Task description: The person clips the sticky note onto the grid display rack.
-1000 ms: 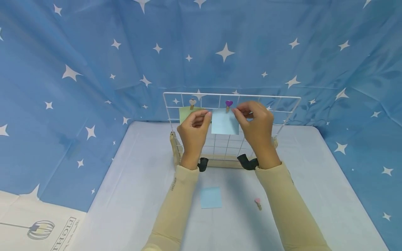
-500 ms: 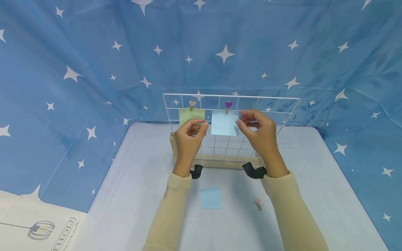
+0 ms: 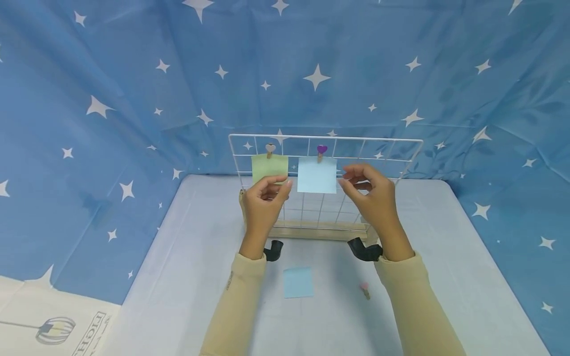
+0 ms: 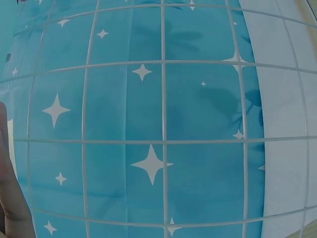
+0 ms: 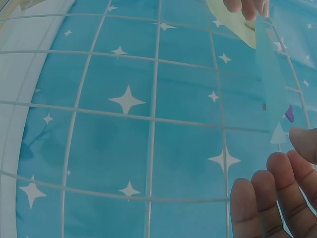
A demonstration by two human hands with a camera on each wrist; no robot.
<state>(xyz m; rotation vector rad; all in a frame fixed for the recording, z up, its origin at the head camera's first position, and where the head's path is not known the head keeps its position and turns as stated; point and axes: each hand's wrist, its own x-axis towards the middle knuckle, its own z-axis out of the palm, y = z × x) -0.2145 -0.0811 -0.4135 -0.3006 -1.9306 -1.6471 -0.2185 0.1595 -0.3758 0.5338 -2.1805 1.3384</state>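
A blue sticky note (image 3: 317,177) hangs on a white wire grid (image 3: 378,139) from a purple heart clothespin (image 3: 321,150). To its left, a green sticky note (image 3: 269,165) hangs from a white heart clothespin (image 3: 269,148). My left hand (image 3: 261,205) is before the green note, covering its lower part, with thumb and fingers apart. Close to the blue note's right edge is my right hand (image 3: 374,200), its fingers loosely bent and holding nothing. In the right wrist view, the right fingers (image 5: 282,178) are apart from the blue note (image 5: 271,79).
A second blue sticky note (image 3: 298,283) lies flat on the white table (image 3: 200,296). Right of it lies a pink heart clothespin (image 3: 365,290). The grid stands in a wooden base (image 3: 311,232). A star-patterned blue cloth (image 3: 285,64) hangs behind.
Both hands have drawn away from the blue note, the left going left and down, the right going right and down. The note stays hanging under the purple clothespin.
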